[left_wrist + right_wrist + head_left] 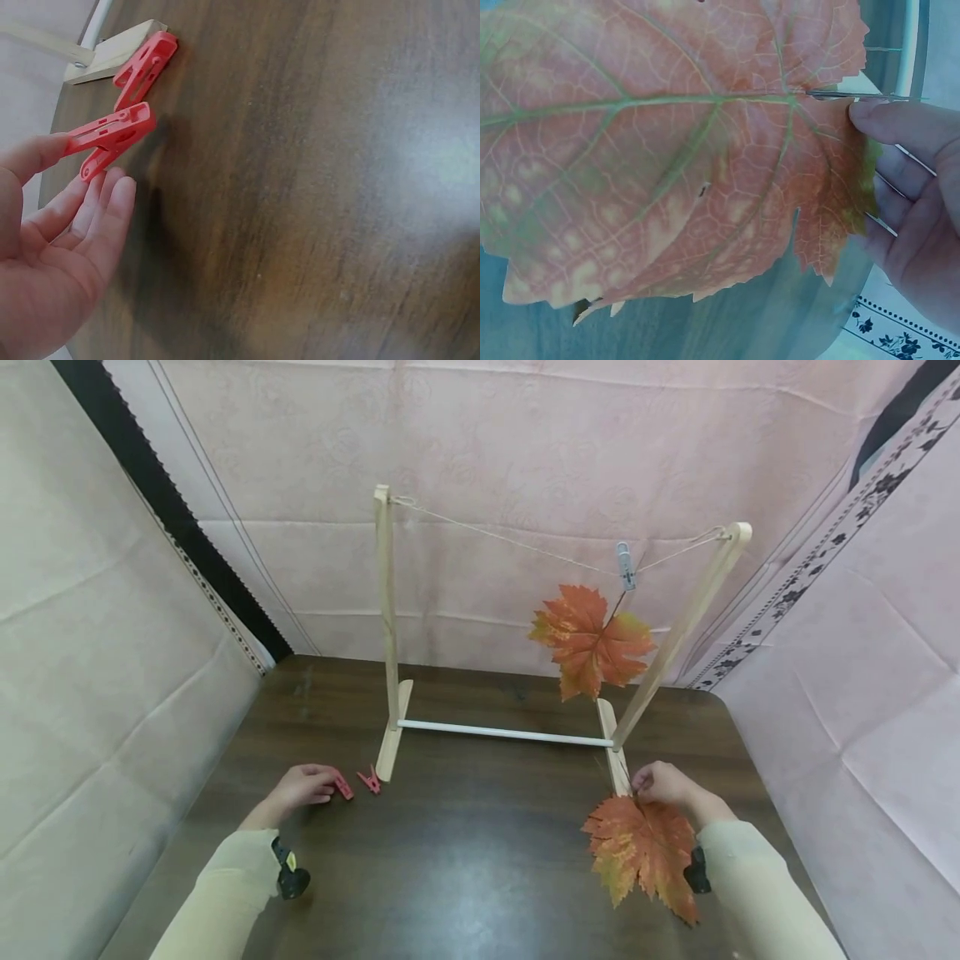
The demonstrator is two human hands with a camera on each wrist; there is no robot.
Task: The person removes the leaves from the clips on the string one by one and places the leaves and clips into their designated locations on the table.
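My left hand (pixel 306 785) pinches a red clothespin (pixel 112 136) by its handle ends, between thumb and fingertips. A second red clothespin (pixel 370 779) lies on the table just beyond it, near the rack's left foot. My right hand (pixel 670 787) pinches an orange artificial maple leaf (pixel 643 852) near its stem, and the leaf spreads below the fingers. In the right wrist view its veined face (pixel 667 157) fills much of the picture and covers part of the fingers. Another orange leaf (pixel 592 643) hangs by a blue clothespin (pixel 626 566) from the string (pixel 510 537) of the wooden rack.
The rack has a left post (pixel 387 610), a right post (pixel 678 635) and a white crossbar (pixel 502 732) low between them. Its right foot (pixel 611 727) reaches close to my right hand. Pale cloth (pixel 480 443) surrounds the dark wooden table (pixel 450 860) on three sides.
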